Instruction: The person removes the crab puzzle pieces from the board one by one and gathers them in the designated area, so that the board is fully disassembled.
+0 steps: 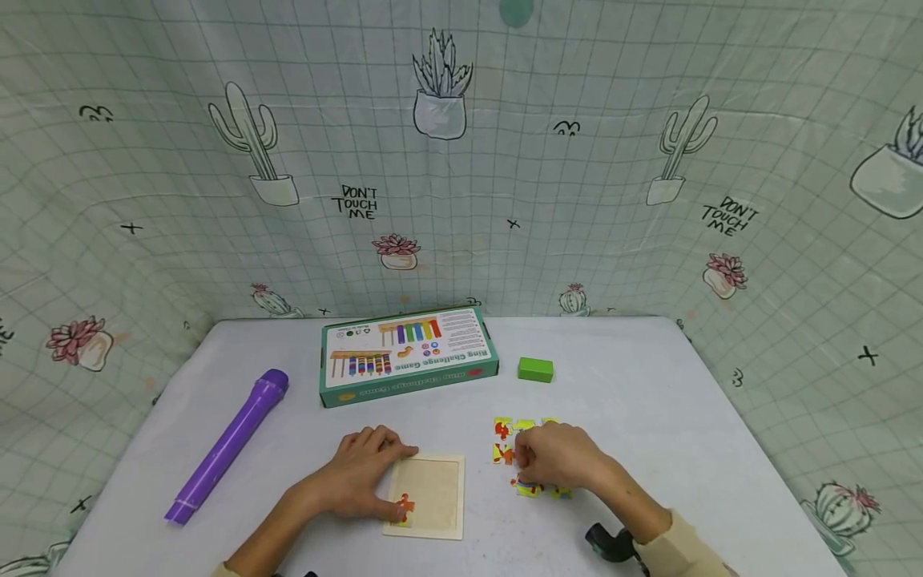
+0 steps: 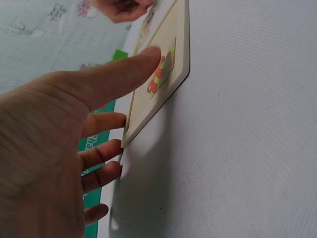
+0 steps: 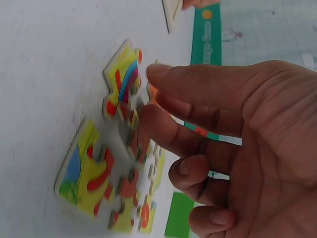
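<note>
A square wooden puzzle tray [image 1: 440,501] lies on the table with one red and yellow jigsaw piece [image 1: 405,519] in its near left corner. My left hand [image 1: 360,477] spans the tray's left side, its thumb over that piece and its forefinger at the far left corner. My right hand [image 1: 562,457] hovers low over several loose jigsaw pieces [image 1: 502,454]. In the right wrist view, its thumb and forefinger stand apart beside a yellow piece with a blue stripe [image 3: 121,79]. The other right fingers are loosely bent, and I see nothing held between them.
A green and white game box [image 1: 411,357] lies at the back, with a green block [image 1: 536,369] to its right. At the left is a purple tube [image 1: 229,449]. A black curved object [image 1: 611,545] lies beside the right forearm, near the front.
</note>
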Tool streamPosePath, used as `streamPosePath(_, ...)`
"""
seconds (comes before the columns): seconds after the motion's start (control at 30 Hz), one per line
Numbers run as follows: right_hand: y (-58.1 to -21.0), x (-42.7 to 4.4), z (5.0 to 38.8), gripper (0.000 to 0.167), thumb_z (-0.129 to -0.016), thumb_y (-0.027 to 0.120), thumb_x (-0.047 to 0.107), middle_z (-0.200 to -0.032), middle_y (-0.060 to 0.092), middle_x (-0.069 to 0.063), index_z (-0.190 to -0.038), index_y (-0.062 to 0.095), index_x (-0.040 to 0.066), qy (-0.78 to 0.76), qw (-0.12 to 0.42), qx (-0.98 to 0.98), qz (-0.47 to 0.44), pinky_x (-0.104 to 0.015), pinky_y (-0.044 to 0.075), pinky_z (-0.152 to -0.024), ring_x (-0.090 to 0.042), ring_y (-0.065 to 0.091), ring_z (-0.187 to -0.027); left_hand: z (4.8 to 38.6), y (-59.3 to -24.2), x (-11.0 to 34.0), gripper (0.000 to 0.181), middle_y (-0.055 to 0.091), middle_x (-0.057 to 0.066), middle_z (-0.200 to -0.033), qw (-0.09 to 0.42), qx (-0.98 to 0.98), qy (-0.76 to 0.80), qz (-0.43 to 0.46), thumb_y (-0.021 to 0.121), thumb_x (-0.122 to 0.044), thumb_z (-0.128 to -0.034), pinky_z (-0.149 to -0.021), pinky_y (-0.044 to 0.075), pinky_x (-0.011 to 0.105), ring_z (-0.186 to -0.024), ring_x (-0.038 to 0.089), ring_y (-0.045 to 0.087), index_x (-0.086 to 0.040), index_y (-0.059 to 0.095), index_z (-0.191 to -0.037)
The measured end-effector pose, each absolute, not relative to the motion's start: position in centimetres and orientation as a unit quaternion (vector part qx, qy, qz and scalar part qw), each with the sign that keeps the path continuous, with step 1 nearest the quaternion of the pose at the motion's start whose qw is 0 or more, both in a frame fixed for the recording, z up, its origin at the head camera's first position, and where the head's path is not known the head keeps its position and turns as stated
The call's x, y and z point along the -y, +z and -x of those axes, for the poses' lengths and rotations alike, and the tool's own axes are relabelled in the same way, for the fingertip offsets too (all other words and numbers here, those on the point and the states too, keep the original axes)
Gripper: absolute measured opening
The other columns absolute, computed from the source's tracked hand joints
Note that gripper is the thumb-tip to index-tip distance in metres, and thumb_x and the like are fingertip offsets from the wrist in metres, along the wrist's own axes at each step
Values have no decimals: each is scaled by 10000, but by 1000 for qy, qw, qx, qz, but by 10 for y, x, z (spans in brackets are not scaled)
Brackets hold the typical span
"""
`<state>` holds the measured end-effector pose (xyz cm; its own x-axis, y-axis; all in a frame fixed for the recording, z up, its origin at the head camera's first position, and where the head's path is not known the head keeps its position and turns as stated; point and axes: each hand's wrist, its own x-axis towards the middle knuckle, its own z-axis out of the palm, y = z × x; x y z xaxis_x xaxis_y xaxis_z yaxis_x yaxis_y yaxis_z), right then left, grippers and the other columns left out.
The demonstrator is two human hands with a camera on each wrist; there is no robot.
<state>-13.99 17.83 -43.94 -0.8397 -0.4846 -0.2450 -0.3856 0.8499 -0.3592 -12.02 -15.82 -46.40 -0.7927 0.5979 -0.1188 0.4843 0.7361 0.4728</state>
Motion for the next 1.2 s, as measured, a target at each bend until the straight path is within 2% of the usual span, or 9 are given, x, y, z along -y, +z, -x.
streamPosePath(0.17,-442,-154,140,143,-835,815,262,-691,537,133,-841,672,254,-189,171,-932,257,-257,393,-577,-46,486,-639,120,-462,160,1027,437,5,-1268,160,-921,200,-292,886,-629,-603,-1041,262,646,-1190,268,390,-177,525,-1452)
streamPosePath(0.27,-446,-134,137,122,-844,808,253,-727,547,141,-922,717,232,-217,186,-916,281,-233,416,-627,-33,496,-687,119,-462,160,1069,422,11,-1288,169,-921,195,-293,898,-624,-584,-1061,245,646,-1225,297,381,-174,503,-1469)
streamPosePath(0.5,-453,-91,128,299,-850,808,293,-837,566,161,-1129,751,202,-222,204,-883,359,-187,440,-747,-2,504,-784,119,-463,161,1048,413,10,-1285,164,-921,193,-297,887,-612,-613,-1048,257,640,-1239,317,373,-179,486,-1479)
streamPosePath(0.67,-459,-74,120,421,-852,807,324,-913,556,163,-1248,724,210,-201,196,-869,408,-145,428,-747,35,493,-802,117,-464,161,1048,406,-2,-1294,164,-921,191,-296,870,-635,-621,-1057,263,629,-1227,281,368,-191,478,-1486)
streamPosePath(0.9,-461,-67,116,358,-858,801,325,-862,554,175,-1191,748,203,-204,185,-869,411,-149,427,-751,44,487,-780,115,-464,160,1047,401,1,-1288,158,-921,191,-301,885,-612,-615,-1048,271,633,-1209,272,367,-191,481,-1485)
streamPosePath(1.07,-462,-61,116,271,-858,797,312,-829,540,169,-1096,756,190,-224,192,-878,376,-172,426,-757,28,492,-763,115,-465,160,1041,403,-3,-1289,156,-924,185,-296,885,-610,-610,-1056,269,628,-1217,276,368,-199,488,-1481)
streamPosePath(1.2,-461,-54,116,199,-857,785,276,-776,544,165,-1035,752,191,-245,187,-890,337,-185,422,-710,17,496,-725,115,-464,159,1040,408,5,-1296,154,-924,190,-296,890,-595,-608,-1049,272,630,-1220,283,373,-186,491,-1476)
